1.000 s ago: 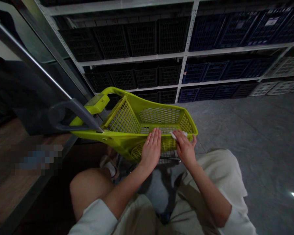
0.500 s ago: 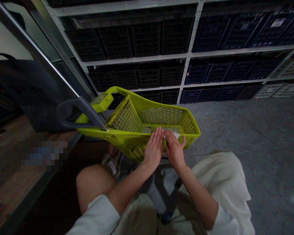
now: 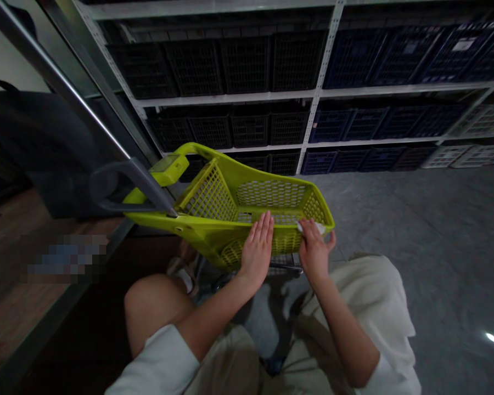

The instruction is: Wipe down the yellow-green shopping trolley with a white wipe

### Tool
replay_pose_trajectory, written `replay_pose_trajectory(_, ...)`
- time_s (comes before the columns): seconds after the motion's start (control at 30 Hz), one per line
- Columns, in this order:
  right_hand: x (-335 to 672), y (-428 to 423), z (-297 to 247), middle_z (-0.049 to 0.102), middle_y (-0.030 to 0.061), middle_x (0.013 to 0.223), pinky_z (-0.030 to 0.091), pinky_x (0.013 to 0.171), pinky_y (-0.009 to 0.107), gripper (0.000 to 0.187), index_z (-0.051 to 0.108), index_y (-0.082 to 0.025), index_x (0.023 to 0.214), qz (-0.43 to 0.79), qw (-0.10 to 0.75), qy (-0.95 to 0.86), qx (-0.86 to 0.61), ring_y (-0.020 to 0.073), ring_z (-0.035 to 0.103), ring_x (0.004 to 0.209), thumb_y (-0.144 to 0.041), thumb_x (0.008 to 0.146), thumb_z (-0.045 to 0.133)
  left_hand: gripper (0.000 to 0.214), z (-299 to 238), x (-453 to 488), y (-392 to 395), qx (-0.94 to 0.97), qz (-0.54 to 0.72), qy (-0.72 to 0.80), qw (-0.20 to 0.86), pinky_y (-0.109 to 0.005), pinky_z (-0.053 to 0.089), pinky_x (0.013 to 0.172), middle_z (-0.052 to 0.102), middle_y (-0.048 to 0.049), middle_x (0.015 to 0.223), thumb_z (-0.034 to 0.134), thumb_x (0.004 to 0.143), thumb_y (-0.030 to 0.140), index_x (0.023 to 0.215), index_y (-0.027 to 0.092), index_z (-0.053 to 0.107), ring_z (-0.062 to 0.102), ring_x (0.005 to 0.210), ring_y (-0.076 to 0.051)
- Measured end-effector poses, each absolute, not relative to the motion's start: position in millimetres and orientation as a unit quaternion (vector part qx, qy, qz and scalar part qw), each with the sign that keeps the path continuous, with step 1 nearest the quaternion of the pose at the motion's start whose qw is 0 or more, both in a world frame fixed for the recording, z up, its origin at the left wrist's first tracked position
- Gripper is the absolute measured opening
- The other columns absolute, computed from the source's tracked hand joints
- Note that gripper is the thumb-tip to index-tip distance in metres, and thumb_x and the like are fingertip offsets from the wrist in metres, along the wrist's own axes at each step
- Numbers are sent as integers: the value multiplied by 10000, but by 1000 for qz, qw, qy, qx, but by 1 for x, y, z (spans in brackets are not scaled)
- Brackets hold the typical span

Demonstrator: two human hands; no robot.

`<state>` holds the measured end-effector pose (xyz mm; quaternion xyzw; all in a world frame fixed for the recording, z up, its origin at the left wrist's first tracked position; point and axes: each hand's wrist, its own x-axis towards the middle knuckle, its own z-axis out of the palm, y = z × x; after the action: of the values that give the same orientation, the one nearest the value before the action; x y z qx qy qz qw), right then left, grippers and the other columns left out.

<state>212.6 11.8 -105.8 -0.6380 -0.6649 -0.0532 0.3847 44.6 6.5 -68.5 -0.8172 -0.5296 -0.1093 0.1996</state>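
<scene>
From the head camera we look down on our two hands at the near wall of a lime-green plastic shopping trolley basket (image 3: pixel 226 219). Our left hand (image 3: pixel 256 254) lies flat against the outside of that wall, its fingers (image 3: pixel 262 227) straight, close together and reaching up to the rim, with nothing in their hold. Our right hand (image 3: pixel 315 250) is further along the same rim, towards the basket's far corner. Its fingers (image 3: pixel 308 233) are bent over the edge and closed on a small white cloth (image 3: pixel 310 226), which sits on the rim just above the fingertips, partly hidden by them. It could be a paper wipe; the view does not settle that. The two hands are near each other but not touching, and the cloth is well clear of the left fingers.

The basket's grey handle (image 3: pixel 138 184) runs off towards the left, beside a lime-green block (image 3: pixel 169 169) at its end. A thin metal bar (image 3: pixel 286 267) shows below the basket. Our bare knee (image 3: pixel 152 307) and pale sleeve (image 3: pixel 156 356) fill the bottom of the view, with beige fabric (image 3: pixel 366 296) on the right. Beyond the basket, white metal shelving (image 3: pixel 325 82) holds black crates (image 3: pixel 247 63), navy crates (image 3: pixel 354 57) and white crates (image 3: pixel 483 120) above a grey floor (image 3: pixel 448 247).
</scene>
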Motion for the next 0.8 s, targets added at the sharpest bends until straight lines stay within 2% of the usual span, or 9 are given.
replay_pose_trajectory(0.17, 164, 4, -84, 556, 75, 1450, 30, 1190, 498, 543, 459, -256, 1424, -10, 349, -756, -554, 185, 454, 1386, -99, 914, 358, 625, -65, 42, 6, -825, -95, -525, 188, -408, 250, 1242, 183, -197, 1621, 380, 904, 55, 1510, -32, 254, 113, 1513, -262)
replay_pose_trajectory(0.23, 186, 5, -89, 573, 65, 1434, 7, 1192, 498, 533, 474, -274, 1410, -21, 345, -758, -554, 182, 476, 1368, -103, 919, 358, 645, -62, 41, 5, -828, -96, -524, 176, -421, 252, 1240, 173, -206, 1622, 390, 903, 71, 1519, -27, 225, 103, 1515, -260)
replay_pose_trajectory(0.33, 245, 11, -110, 608, 68, 1393, 40, 1189, 505, 500, 511, -266, 1373, -43, 361, -716, -597, 189, 495, 1353, -119, 926, 342, 694, -58, 41, 4, -832, -93, -527, 150, -423, 238, 1243, 160, -212, 1625, 420, 882, 84, 1527, -27, 189, 91, 1519, -258)
replay_pose_trajectory(0.5, 296, 23, -134, 660, 76, 1316, 19, 1165, 591, 472, 582, -257, 1283, -61, 406, -614, -674, 225, 544, 1305, -140, 902, 329, 727, -55, 42, 5, -842, -86, -517, 124, -429, 204, 1252, 128, -196, 1636, 440, 872, 111, 1534, -20, 169, 67, 1527, -255)
replay_pose_trajectory(0.63, 232, 20, -115, 677, 68, 1289, -17, 1174, 575, 468, 583, -241, 1271, -69, 413, -632, -652, 220, 508, 1341, -104, 884, 358, 697, -59, 46, 6, -837, -96, -521, 135, -423, 230, 1244, 160, -190, 1634, 418, 883, 97, 1534, -9, 191, 109, 1525, -252)
replay_pose_trajectory(0.8, 158, 10, -87, 604, 63, 1397, -36, 1199, 503, 530, 509, -246, 1376, -19, 387, -728, -566, 176, 462, 1380, -83, 896, 354, 635, -64, 47, 7, -823, -97, -532, 175, -399, 241, 1243, 215, -186, 1623, 369, 894, 65, 1515, -14, 263, 136, 1522, -239)
